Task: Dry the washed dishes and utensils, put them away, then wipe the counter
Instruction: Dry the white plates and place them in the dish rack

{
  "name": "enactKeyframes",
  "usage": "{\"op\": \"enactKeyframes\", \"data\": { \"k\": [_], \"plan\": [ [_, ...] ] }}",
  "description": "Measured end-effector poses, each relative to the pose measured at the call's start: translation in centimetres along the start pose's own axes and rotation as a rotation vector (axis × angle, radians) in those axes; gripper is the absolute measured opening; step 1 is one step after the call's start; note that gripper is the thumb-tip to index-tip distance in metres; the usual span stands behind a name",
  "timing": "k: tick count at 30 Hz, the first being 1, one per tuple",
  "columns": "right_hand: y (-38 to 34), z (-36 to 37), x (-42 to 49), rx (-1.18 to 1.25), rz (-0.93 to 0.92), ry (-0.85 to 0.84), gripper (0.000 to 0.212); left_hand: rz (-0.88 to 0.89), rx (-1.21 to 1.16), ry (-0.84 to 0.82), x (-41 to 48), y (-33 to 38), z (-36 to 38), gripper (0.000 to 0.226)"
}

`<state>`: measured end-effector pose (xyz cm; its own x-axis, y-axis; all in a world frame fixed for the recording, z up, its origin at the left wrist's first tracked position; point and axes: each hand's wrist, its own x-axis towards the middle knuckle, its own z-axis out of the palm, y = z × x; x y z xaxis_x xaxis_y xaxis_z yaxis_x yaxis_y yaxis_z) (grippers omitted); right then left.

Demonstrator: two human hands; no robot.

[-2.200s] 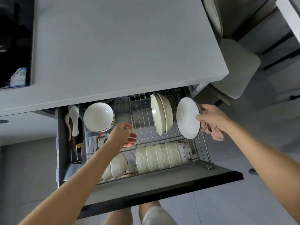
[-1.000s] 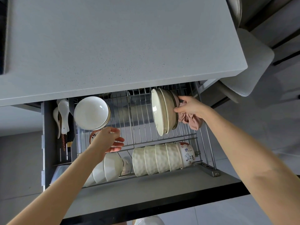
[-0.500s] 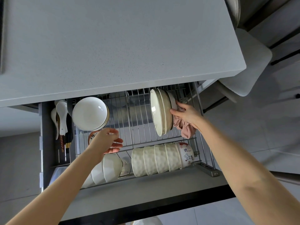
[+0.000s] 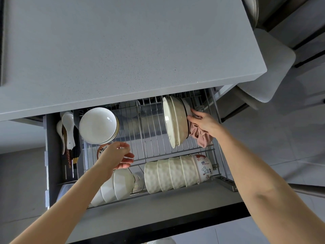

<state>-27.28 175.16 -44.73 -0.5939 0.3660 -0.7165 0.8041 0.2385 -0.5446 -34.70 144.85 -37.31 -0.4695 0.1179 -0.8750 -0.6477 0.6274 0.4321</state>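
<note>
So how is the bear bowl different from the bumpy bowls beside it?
The bear bowl has coloured cartoon pictures; the bumpy bowls are plain white. The bear bowl looks smooth; the bumpy bowls are dimpled. Both lie on their sides, nested in one row in the wire rack.

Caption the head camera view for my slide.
Right hand, holding a pink cloth, touches the rightmost upright plate in the drawer rack; left hand hovers above the bowls.

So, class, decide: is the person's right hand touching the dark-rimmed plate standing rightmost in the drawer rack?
Touching. The head view shows the right hand, gripping a pink cloth, with fingertips pressed against the dark-rimmed plate, no gap between them.
</note>
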Motion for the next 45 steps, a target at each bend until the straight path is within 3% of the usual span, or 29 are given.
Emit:
{"op": "enactKeyframes", "data": {
  "k": [20,25,28,31,36,38,40,42,45],
  "plan": [
    [1.0,-0.7,-0.1,-0.081,-0.037,-0.003,0.062,0.014,-0.030,0.034,-0.5,-0.5,-1.2,0.008],
    [-0.7,-1.5,-2.6,-0.398,-0.124,0.177,0.063,0.023,-0.048,0.037,-1.1,-0.2,-1.3,0.006],
    [-3.3,-1.8,-6.3,-0.422,-0.252,0.249,0.064,0.028,-0.081,0.009,-2.1,0.5,-1.5,0.010],
    [-7.2,-0.9,-10.8,-0.232,-0.379,0.159,0.068,0.113,-0.097,-0.095,-4.1,1.7,-1.7,0.024],
    [-14.5,3.0,-17.1,0.270,-0.397,-0.137,0.067,0.345,-0.214,-0.304,-8.8,2.6,-3.9,0.074],
    [-16.9,5.1,-18.3,0.385,-0.396,-0.344,0.072,0.393,-0.376,-0.319,-10.4,2.2,-5.6,0.064],
    [-19.3,7.5,-19.2,0.376,-0.433,-0.516,0.083,0.424,-0.548,-0.187,-12.1,1.1,-7.5,0.036],
    [-22.3,10.3,-20.3,0.311,-0.490,-0.583,0.086,0.422,-0.688,0.015,-13.5,-0.6,-10.1,0.017],
    [-26.7,15.4,-22.4,0.127,-0.592,-0.572,0.080,0.416,-0.861,0.222,-15.2,-4.5,-15.7,0.012]
  ]
}}
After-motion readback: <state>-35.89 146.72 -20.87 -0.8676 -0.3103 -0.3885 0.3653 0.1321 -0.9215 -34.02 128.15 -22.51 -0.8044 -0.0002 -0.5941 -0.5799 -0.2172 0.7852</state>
